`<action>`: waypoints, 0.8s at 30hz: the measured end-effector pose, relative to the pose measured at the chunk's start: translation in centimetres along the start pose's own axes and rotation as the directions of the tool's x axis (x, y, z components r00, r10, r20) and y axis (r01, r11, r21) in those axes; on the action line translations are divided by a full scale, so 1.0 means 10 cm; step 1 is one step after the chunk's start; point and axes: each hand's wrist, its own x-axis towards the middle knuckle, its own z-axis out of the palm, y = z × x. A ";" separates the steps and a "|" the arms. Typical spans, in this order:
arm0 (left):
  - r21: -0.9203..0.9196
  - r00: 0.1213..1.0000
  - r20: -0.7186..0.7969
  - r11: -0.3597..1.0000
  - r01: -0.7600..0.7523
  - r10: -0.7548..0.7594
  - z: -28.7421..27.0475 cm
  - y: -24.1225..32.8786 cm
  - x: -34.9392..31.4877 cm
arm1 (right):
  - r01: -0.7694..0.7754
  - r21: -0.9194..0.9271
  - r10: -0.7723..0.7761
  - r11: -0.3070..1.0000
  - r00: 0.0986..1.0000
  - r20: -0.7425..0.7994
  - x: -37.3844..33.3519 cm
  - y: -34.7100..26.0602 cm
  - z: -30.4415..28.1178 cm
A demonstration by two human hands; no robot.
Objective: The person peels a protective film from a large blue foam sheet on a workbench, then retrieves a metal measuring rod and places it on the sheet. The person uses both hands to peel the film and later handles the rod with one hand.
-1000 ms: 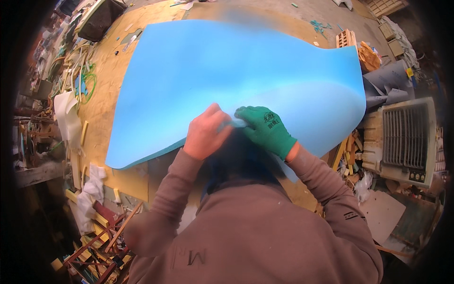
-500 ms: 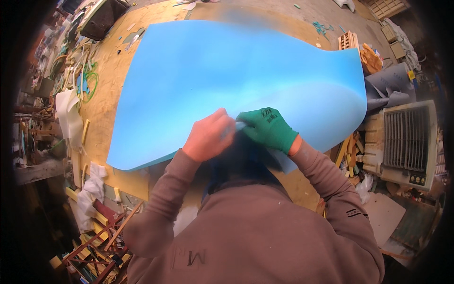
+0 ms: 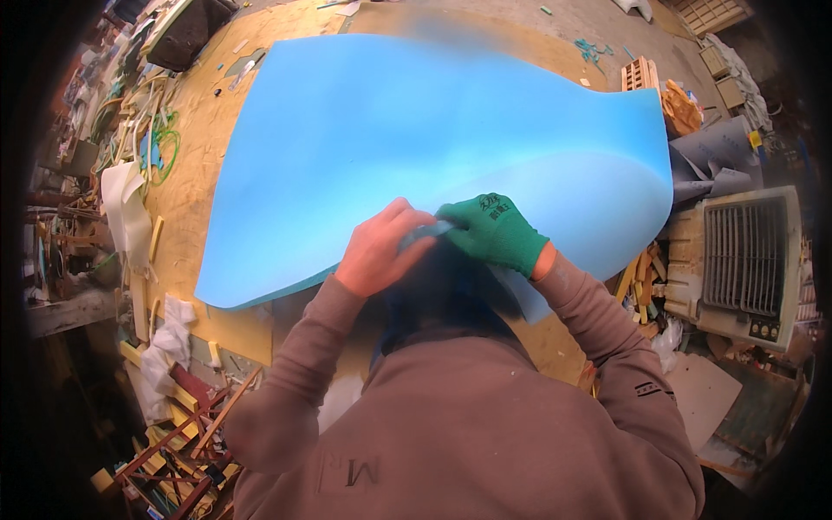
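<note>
A large blue foam sheet point(image 3: 347, 130) lies in front of me, its right part rising in a rounded bulge. At the middle of its near edge both hands are close together. My left hand point(image 3: 387, 246) is bare, thumb and fingers around the edge, with a strip of foam showing between them. Just beside it, my right hand point(image 3: 496, 232), in a green knitted glove, pinches the same edge. The glove hides the right fingertips. Left of my hands, the sheet's darker underside shows along the lifted edge.
A tan board point(image 3: 195, 208) lies under the sheet. At the right stands a dusty cooler unit point(image 3: 747, 264) with a grille, near a grey roll point(image 3: 715, 156). Wooden scraps and a reddish frame point(image 3: 186, 451) lie at the lower left. White wrap point(image 3: 169, 342) lies nearby.
The fingers and thumb of my left hand have parted slightly, showing the foam edge between them. My right hand has barely shifted and keeps its pinch.
</note>
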 end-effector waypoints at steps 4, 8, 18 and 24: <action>-0.055 0.997 -0.066 0.998 -0.038 0.035 0.06 0.00 0.03 | -0.006 -0.002 0.006 1.000 1.000 0.016 0.01 0.00 -0.02; -0.086 0.997 -0.073 0.996 -0.015 0.008 0.09 -0.02 0.00 | 0.008 -0.001 -0.008 1.000 1.000 0.020 0.02 0.01 -0.06; -0.227 0.990 -0.134 0.971 -0.078 0.048 0.02 -0.11 -0.14 | -0.029 0.000 0.028 1.000 0.994 0.101 0.05 0.06 -0.12; -0.455 0.978 -0.010 0.872 0.182 -0.210 0.09 -0.12 -0.22 | -0.043 0.041 0.041 0.998 0.998 0.045 0.02 0.10 -0.08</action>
